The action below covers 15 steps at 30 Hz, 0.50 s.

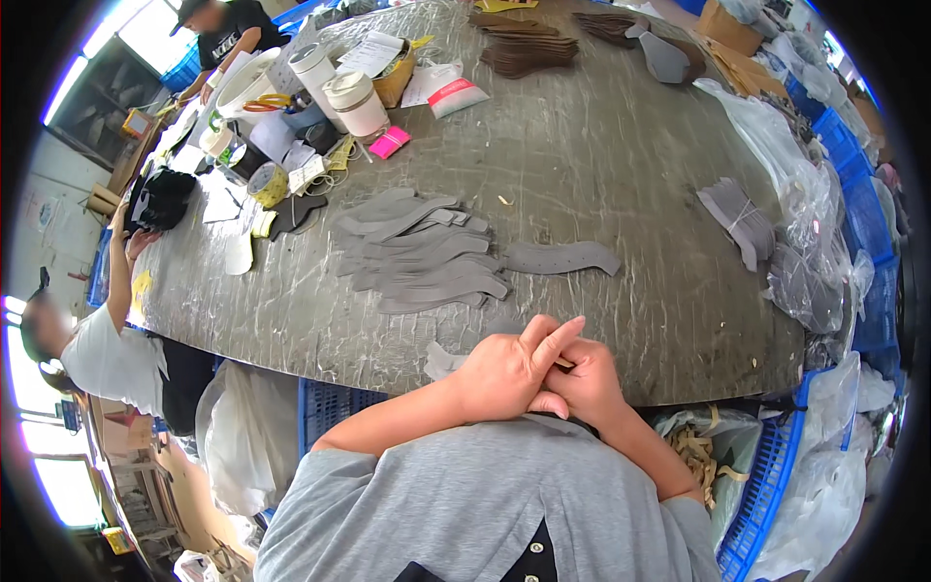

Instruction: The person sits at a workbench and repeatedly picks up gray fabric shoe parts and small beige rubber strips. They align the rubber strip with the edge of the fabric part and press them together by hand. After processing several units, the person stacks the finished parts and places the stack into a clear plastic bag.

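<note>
My left hand [506,373] and my right hand [590,380] meet in front of my body at the table's near edge. The left hand's fingers are bent, one pointing up and to the right across the right hand. Curled fingers close the right hand. A small yellowish bit shows between the hands, too small to name. Beside my left wrist lies a grey cut piece [443,361], partly covered by the hand. Beyond the hands is a pile of curved grey strips [417,254], with one perforated grey strip [562,258] lying apart to its right.
The worn tabletop [640,320] carries jars [357,107], tape [267,184] and papers at the far left. Brown stacked pieces [529,50] sit at the back, a tied grey bundle [739,221] at the right. Blue crates [868,228] line the right. Two people work at the left.
</note>
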### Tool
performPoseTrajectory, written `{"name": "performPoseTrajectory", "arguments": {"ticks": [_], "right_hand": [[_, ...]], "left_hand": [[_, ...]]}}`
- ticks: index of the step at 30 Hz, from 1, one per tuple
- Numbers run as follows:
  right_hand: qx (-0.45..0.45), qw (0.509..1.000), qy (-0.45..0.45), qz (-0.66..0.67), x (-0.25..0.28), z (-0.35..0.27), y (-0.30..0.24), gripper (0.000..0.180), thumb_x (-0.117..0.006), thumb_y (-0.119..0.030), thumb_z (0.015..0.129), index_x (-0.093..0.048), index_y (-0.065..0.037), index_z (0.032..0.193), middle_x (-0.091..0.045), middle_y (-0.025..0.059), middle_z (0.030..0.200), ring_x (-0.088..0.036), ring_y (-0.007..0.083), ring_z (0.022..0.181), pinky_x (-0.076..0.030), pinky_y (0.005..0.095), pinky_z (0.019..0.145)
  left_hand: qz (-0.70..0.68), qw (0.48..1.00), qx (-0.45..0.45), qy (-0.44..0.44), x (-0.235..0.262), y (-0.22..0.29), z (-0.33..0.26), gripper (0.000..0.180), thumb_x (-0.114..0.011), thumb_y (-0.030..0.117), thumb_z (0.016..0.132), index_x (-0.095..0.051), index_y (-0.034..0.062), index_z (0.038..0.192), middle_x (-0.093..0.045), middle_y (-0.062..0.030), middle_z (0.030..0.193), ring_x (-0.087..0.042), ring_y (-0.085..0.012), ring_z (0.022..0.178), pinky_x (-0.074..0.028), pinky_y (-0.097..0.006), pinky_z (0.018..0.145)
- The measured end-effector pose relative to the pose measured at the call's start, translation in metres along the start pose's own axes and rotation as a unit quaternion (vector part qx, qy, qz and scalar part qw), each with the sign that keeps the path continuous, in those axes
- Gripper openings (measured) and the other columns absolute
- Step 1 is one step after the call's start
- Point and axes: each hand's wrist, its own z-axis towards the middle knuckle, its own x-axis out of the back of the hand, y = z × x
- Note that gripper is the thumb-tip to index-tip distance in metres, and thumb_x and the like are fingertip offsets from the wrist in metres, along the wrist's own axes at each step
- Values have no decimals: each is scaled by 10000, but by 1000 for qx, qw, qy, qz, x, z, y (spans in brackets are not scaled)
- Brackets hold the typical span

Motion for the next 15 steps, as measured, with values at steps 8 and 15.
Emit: {"name": "performPoseTrajectory", "arguments": {"ticks": [8,15], "right_hand": [[10,999,-1,-52,5,-1,0,112,-675,-52,830,-707,32,897,-677,112,797,-632,170,690,-483,307,612],[-44,999,-10,20,3,-3,8,84,-658,-39,880,-687,38,893,-672,59,830,-607,96,742,-490,259,661]], "left_hand": [[-34,999,0,26,4,-3,3,1121,-557,724,743,-181,-5,1508,-520,-226,1196,-656,-366,748,-546,-422,577],[-105,994,-15,21,1,-6,3,1034,-588,641,808,-185,-3,1510,-537,-236,1213,-666,-346,839,-551,-395,660]]}}
